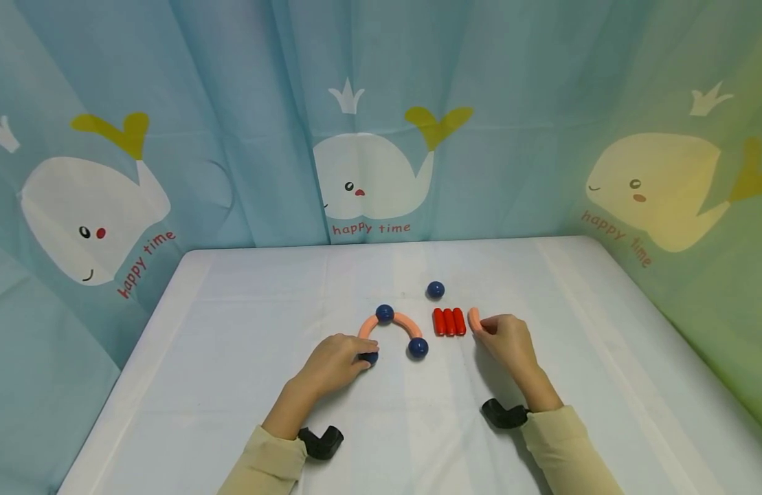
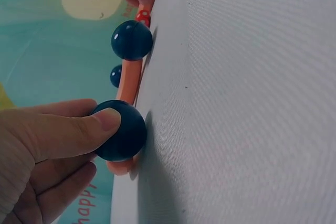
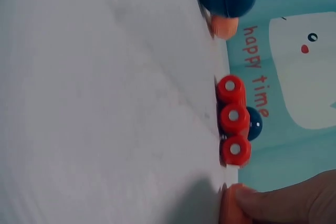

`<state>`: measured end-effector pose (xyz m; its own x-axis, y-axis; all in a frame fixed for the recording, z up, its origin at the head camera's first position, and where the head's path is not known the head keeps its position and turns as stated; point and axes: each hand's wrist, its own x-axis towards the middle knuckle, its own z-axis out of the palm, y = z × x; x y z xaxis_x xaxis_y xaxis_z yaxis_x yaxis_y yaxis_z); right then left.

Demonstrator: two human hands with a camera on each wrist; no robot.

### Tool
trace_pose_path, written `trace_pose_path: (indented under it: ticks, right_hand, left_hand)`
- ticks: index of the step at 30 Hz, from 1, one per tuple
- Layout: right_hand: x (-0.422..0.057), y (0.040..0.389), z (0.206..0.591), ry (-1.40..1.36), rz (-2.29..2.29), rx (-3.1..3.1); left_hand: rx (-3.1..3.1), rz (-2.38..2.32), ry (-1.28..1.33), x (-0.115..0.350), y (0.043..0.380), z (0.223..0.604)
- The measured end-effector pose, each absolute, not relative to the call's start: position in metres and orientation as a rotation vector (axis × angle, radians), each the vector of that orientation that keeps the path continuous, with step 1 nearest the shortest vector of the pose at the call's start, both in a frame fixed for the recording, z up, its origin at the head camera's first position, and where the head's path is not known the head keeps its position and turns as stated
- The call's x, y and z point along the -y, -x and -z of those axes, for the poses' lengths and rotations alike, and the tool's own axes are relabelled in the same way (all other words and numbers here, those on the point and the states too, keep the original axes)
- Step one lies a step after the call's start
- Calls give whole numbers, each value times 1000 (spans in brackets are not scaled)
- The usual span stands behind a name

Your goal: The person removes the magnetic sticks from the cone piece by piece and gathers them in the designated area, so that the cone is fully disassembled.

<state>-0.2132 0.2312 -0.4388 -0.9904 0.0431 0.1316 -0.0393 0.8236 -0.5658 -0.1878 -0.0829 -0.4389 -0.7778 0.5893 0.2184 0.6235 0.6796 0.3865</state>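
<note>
An arch of two curved orange rods (image 1: 408, 323) and three dark blue balls lies on the table, one ball (image 1: 385, 314) at its top and another (image 1: 418, 348) at its right end. My left hand (image 1: 339, 361) pinches the ball (image 2: 121, 132) at the arch's left end, with the thumb pressed on its near side. On the right, my right hand (image 1: 509, 340) holds a separate curved orange rod (image 1: 475, 319) between thumb and fingers. Just left of that rod, three short red rods (image 1: 449, 322) lie side by side; the right wrist view shows pale round tips on them.
A loose blue ball (image 1: 435, 290) sits behind the red rods. The white-covered table (image 1: 232, 385) reaches back to a blue curtain (image 1: 251, 137) printed with whales. Black wrist-worn devices (image 1: 321, 443) are on both forearms.
</note>
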Motion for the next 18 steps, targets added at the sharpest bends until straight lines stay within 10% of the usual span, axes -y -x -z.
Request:
trace_pose_path:
  ticks: [18]
  right_hand:
    - [-222, 214, 439, -34, -933, 2847]
  left_hand:
    - [2808, 714, 1131, 87, 189, 435]
